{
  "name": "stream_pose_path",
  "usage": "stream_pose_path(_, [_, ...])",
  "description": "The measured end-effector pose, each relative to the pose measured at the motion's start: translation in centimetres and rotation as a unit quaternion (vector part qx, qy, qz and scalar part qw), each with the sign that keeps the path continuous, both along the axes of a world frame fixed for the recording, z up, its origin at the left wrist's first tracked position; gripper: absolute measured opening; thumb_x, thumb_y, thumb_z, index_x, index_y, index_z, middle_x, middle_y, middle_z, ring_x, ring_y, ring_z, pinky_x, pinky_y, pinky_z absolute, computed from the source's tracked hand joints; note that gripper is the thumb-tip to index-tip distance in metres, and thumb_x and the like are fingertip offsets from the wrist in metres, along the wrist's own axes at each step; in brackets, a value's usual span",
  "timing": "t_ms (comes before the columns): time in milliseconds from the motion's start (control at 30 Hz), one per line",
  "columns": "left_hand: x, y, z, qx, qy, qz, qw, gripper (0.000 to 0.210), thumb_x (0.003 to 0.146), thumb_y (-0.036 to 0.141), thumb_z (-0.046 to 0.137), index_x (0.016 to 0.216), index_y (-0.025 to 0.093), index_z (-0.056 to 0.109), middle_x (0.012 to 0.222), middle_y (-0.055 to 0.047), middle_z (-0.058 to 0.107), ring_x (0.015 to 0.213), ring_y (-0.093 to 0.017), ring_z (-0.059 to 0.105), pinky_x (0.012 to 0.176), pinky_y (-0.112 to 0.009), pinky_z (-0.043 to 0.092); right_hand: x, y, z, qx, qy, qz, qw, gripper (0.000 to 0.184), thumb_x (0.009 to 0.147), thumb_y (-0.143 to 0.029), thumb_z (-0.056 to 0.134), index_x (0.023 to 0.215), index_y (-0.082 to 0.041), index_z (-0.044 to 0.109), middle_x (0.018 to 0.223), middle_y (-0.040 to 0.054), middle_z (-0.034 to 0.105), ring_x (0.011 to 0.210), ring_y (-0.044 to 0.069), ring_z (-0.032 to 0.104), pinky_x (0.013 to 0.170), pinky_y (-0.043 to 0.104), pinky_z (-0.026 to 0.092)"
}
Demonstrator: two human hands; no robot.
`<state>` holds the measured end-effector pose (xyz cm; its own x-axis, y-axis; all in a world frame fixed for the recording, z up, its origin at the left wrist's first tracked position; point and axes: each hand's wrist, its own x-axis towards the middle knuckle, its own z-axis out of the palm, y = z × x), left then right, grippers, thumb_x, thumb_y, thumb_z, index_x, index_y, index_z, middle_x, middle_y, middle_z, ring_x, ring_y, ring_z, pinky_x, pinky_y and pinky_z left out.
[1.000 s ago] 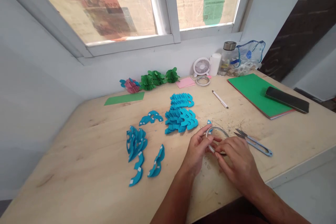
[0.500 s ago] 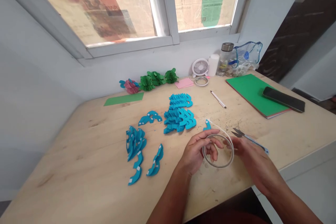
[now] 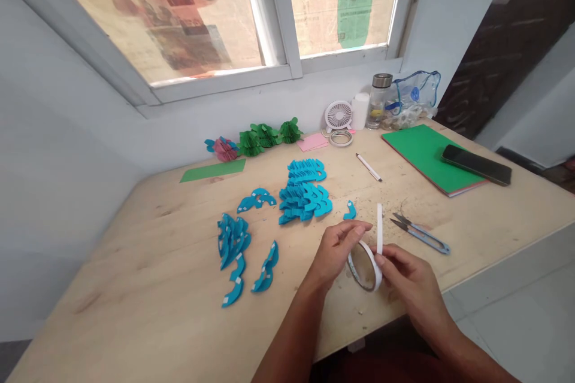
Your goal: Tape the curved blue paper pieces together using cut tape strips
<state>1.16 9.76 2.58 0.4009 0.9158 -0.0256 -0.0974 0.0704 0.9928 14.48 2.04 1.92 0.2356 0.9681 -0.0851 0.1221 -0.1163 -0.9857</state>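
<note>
A roll of narrow white double-sided tape (image 3: 376,278) is held up between my two hands over the near part of the table. My left hand (image 3: 335,251) pinches the roll at its upper left rim. With thumb and forefinger, my right hand (image 3: 406,272) grips the tape at the roll's right side, where a loose white end stands straight up. Just beyond the hands lies one small blue curved paper piece (image 3: 350,210). Thread snips (image 3: 422,233) with blue-grey handles rest to the right of my right hand.
Stacked blue paper pieces (image 3: 305,200) lie mid-table, with more bearing white tape bits (image 3: 233,242) at left. Behind stand green paper shapes (image 3: 265,136), a small fan (image 3: 338,115), another tape roll (image 3: 341,138) and a bottle (image 3: 380,102). A phone (image 3: 476,164) lies on green paper (image 3: 413,146).
The roll has turned more edge-on, and its loose end now points up instead of trailing toward the blue piece. My right hand has moved left and closed on the tape, leaving the snips fully visible.
</note>
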Motion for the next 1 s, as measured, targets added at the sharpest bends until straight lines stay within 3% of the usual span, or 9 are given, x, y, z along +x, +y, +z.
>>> stream_pose_path(100, [0.4, -0.8, 0.8, 0.003, 0.045, 0.017, 0.999, 0.02, 0.077, 0.032, 0.063, 0.079, 0.017, 0.076, 0.082, -0.007, 0.073, 0.081, -0.022, 0.065, 0.076, -0.032, 0.048, -0.3, -0.3, -0.6, 0.045, -0.064, 0.022, 0.997, 0.022, 0.083, -0.038, 0.059, 0.084, -0.019, 0.07, 0.082, 0.0051, 0.068, 0.081, 0.022, 0.063, 0.068, 0.028, 0.05])
stream_pose_path(233, [1.1, -2.0, 1.6, -0.058, 0.07, 0.046, 0.995, 0.02, 0.071, 0.03, 0.067, 0.082, 0.014, 0.074, 0.065, -0.004, 0.069, 0.056, -0.018, 0.061, 0.054, -0.027, 0.045, -0.5, -0.8, -0.9, 0.08, -0.155, 0.072, 0.982, 0.026, 0.089, -0.036, 0.051, 0.076, -0.019, 0.066, 0.073, 0.004, 0.064, 0.07, 0.018, 0.061, 0.062, 0.027, 0.049])
stream_pose_path(367, [1.1, -3.0, 2.1, -0.04, 0.036, 0.111, 0.992, 0.01, 0.073, 0.024, 0.065, 0.07, 0.016, 0.069, 0.071, -0.005, 0.072, 0.074, -0.02, 0.064, 0.071, -0.029, 0.047, 1.9, -1.0, -1.0, 0.123, -0.243, 0.084, 0.958, 0.025, 0.092, -0.034, 0.047, 0.091, -0.02, 0.067, 0.089, 0.0061, 0.069, 0.085, 0.021, 0.065, 0.075, 0.031, 0.051])
stream_pose_path(467, [0.7, -3.5, 2.3, -0.05, 0.009, 0.108, 0.993, 0.009, 0.074, 0.024, 0.064, 0.069, 0.017, 0.066, 0.069, -0.005, 0.072, 0.077, -0.02, 0.064, 0.076, -0.031, 0.046, 6.0, -0.4, -1.9, 0.169, -0.392, -0.011, 0.904, 0.025, 0.09, -0.035, 0.05, 0.101, -0.019, 0.065, 0.102, 0.0101, 0.069, 0.097, 0.026, 0.063, 0.089, 0.041, 0.047])
stream_pose_path(567, [0.5, -3.9, 2.4, -0.075, 0.004, 0.097, 0.992, 0.01, 0.074, 0.025, 0.064, 0.068, 0.017, 0.064, 0.062, -0.005, 0.07, 0.072, -0.02, 0.064, 0.073, -0.031, 0.046, 10.2, 0.8, -3.2, 0.159, -0.544, 0.002, 0.824, 0.029, 0.087, -0.035, 0.051, 0.106, -0.018, 0.064, 0.102, 0.0123, 0.069, 0.094, 0.03, 0.061, 0.081, 0.045, 0.047])
stream_pose_path(667, [0.5, -4.3, 2.5, -0.097, 0.001, 0.096, 0.991, 0.009, 0.073, 0.026, 0.064, 0.07, 0.017, 0.065, 0.056, -0.002, 0.067, 0.063, -0.018, 0.062, 0.068, -0.029, 0.045, 12.3, 2.0, -4.1, 0.134, -0.61, 0.039, 0.78, 0.029, 0.085, -0.035, 0.051, 0.104, -0.017, 0.065, 0.096, 0.0128, 0.068, 0.086, 0.03, 0.061, 0.072, 0.042, 0.047])
stream_pose_path(733, [0.5, -4.5, 2.5, -0.108, -0.009, 0.099, 0.989, 0.009, 0.071, 0.025, 0.064, 0.072, 0.016, 0.065, 0.054, -0.001, 0.065, 0.056, -0.015, 0.059, 0.066, -0.028, 0.044, 12.6, 2.5, -4.3, 0.113, -0.619, 0.053, 0.775, 0.029, 0.085, -0.034, 0.051, 0.104, -0.018, 0.065, 0.091, 0.0114, 0.068, 0.083, 0.029, 0.061, 0.071, 0.04, 0.046])
stream_pose_path(867, [0.5, -4.7, 2.6, -0.125, -0.024, 0.114, 0.985, 0.013, 0.071, 0.029, 0.066, 0.069, 0.016, 0.063, 0.057, 0.0, 0.062, 0.048, -0.011, 0.054, 0.056, -0.025, 0.041, 11.9, 2.9, -3.9, 0.065, -0.594, 0.052, 0.8, 0.026, 0.084, -0.033, 0.049, 0.101, -0.02, 0.065, 0.083, 0.0075, 0.065, 0.081, 0.026, 0.062, 0.065, 0.035, 0.046])
stream_pose_path(1000, [0.3, -4.8, 2.5, -0.117, -0.021, 0.122, 0.985, 0.02, 0.072, 0.033, 0.065, 0.062, 0.016, 0.059, 0.054, 0.002, 0.058, 0.042, -0.008, 0.048, 0.05, -0.024, 0.038, 11.2, 2.9, -3.5, 0.061, -0.56, 0.04, 0.825, 0.014, 0.079, -0.025, 0.047, 0.08, -0.022, 0.062, 0.077, 0.0042, 0.063, 0.074, 0.023, 0.063, 0.057, 0.031, 0.043])
